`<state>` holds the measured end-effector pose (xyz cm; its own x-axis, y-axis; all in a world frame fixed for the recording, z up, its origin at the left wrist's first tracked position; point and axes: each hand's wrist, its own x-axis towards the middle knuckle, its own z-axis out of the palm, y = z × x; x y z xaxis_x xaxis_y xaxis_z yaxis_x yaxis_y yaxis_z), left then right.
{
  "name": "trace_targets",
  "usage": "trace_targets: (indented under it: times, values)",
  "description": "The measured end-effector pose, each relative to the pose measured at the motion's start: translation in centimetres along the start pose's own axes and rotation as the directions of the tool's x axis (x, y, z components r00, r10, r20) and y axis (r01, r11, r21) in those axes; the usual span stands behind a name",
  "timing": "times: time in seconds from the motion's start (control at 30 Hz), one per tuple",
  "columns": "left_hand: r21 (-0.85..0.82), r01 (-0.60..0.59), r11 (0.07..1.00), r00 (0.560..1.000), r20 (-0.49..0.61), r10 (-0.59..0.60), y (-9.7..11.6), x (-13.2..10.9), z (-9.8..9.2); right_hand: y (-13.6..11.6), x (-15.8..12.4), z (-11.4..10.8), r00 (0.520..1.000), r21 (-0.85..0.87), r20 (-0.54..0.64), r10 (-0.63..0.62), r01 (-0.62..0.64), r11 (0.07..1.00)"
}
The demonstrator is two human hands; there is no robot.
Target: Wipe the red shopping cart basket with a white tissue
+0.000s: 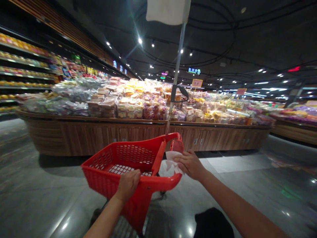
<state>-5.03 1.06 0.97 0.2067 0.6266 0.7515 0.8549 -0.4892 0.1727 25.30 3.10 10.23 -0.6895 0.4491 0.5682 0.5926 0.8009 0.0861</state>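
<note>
A red plastic shopping cart (119, 142) stands right in front of me, its lattice basket showing nothing inside. My left hand (128, 185) is closed over the near rim of the basket. At the cart's handle, my right hand (189, 164) presses a crumpled white wipe (172, 158) against the handle bar. The fingers lie over the wipe, which hangs partly down inside the handle loop. A red panel (176, 146) on the handle shows just beyond the wipe.
A wood-panelled display counter (91, 135) piled with packaged bread (131, 107) runs across behind the cart. A metal pole (177, 66) rises in front of it. Stocked shelves (24, 61) line the left, another display (297, 127) stands right. Grey floor (247, 198) surrounds the cart.
</note>
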Motion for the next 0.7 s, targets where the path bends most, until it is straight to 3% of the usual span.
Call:
trace_targets:
  times: [0.2, 0.33, 0.43, 0.53, 0.7]
  values:
    - [0.009, 0.028, 1.000, 0.999, -0.032, -0.028, -0.8, 0.6, -0.8, -1.8, -0.3, 3.4, 0.953, 0.141, -0.198, 0.229, -0.203, 0.969]
    - [0.019, 0.025, 1.000, 0.997, -0.069, -0.023, 2.0, 0.8, -2.3, -3.6, 0.4, 4.0, 0.938, 0.177, -0.222, 0.267, -0.231, 0.957]
    - [-0.022, -0.059, 0.998, 0.997, -0.049, 0.058, 5.8, 1.0, -2.8, -4.8, 0.8, 3.8, 0.941, 0.159, -0.209, 0.266, -0.235, 0.959]
    - [-0.013, -0.009, 1.000, 0.999, -0.046, 0.008, 8.2, 1.2, -2.6, -5.9, 0.8, 3.3, 0.961, 0.142, -0.172, 0.217, -0.194, 0.971]
    - [0.003, 0.031, 1.000, 0.997, -0.069, -0.031, 7.6, 1.3, -2.4, -4.9, 0.7, 2.4, 0.991, 0.041, -0.130, 0.021, -0.016, 0.999]
